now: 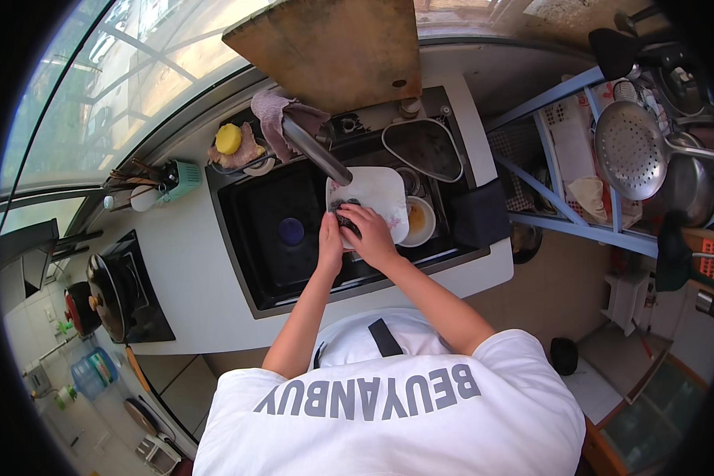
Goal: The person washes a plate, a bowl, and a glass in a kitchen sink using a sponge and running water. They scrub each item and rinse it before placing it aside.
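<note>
A white plate with pink flower decoration [381,193] is held under the metal faucet [318,152] above the dark sink [262,238]. My left hand [331,241] grips the plate's near left edge. My right hand [366,232] presses a dark scouring pad [346,219] on the plate's surface. A white bowl with yellowish liquid [419,220] stands just right of the plate, partly covered by it. Whether water runs from the faucet cannot be told.
A wooden cutting board [333,53] stands behind the sink. A yellow sponge [228,139] lies on a cloth at the back left, near a green utensil holder [184,180]. A lidded pot [107,297] is on the stove at left. A perforated skimmer [630,149] hangs at right.
</note>
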Tool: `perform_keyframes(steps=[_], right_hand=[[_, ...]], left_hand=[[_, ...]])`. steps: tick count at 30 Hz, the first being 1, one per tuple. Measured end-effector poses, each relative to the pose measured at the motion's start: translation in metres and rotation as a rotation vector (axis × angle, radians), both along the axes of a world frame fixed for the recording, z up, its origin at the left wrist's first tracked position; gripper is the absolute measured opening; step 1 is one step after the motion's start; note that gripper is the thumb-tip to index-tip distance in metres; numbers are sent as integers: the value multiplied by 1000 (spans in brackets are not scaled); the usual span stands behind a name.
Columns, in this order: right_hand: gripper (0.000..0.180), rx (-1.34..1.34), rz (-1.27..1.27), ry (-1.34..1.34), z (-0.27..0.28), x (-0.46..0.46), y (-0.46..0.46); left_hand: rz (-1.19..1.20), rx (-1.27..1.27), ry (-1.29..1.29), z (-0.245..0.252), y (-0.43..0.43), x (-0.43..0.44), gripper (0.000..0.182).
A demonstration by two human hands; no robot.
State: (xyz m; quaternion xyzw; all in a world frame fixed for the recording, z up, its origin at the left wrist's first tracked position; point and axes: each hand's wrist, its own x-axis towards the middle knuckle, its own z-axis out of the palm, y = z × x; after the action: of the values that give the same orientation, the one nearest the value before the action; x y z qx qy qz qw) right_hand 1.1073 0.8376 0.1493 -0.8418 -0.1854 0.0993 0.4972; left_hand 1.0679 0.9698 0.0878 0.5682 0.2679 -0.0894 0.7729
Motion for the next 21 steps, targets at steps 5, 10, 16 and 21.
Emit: perform_keyframes(steps=[5,10,16,21], right_hand=[[39,-307,-265,-122,-22,19,-20],[37,-191,-48,-149,-7,0,-1],[36,-102,-121,-200,-13,2,21],[34,-371,-424,-241,-16,39,-12]], left_hand=[[18,10,101,57,-16,3,43],[-13,26,-3,27,-2,-7,45],[-15,19,-66,30,-17,-8,50],[-11,167,-73,40,-17,-9,49]])
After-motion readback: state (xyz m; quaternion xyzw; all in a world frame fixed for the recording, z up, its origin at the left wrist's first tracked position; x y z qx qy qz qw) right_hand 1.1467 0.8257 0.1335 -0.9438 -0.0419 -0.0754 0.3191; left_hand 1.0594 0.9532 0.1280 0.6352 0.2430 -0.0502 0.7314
